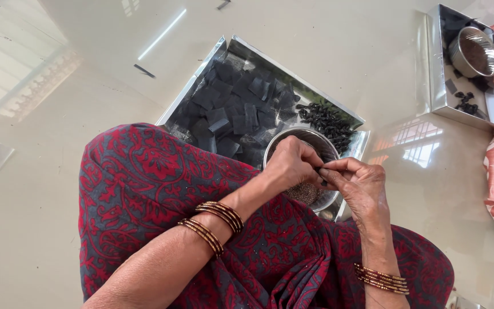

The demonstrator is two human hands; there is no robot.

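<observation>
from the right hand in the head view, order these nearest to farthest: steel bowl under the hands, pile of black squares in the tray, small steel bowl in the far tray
Measured from the right hand:
1. Steel bowl, directly under and beside the hands.
2. Pile of black squares, up and to the left in the near tray.
3. Small steel bowl, in the far tray at the upper right.

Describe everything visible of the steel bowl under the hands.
The steel bowl is round, shiny metal, upright in the near right corner of the square metal tray. Fine brown grains lie inside. Both hands hover over it, hiding much of its rim and inside. Black paper squares lie left of it, small dark rolled pieces behind.
</observation>
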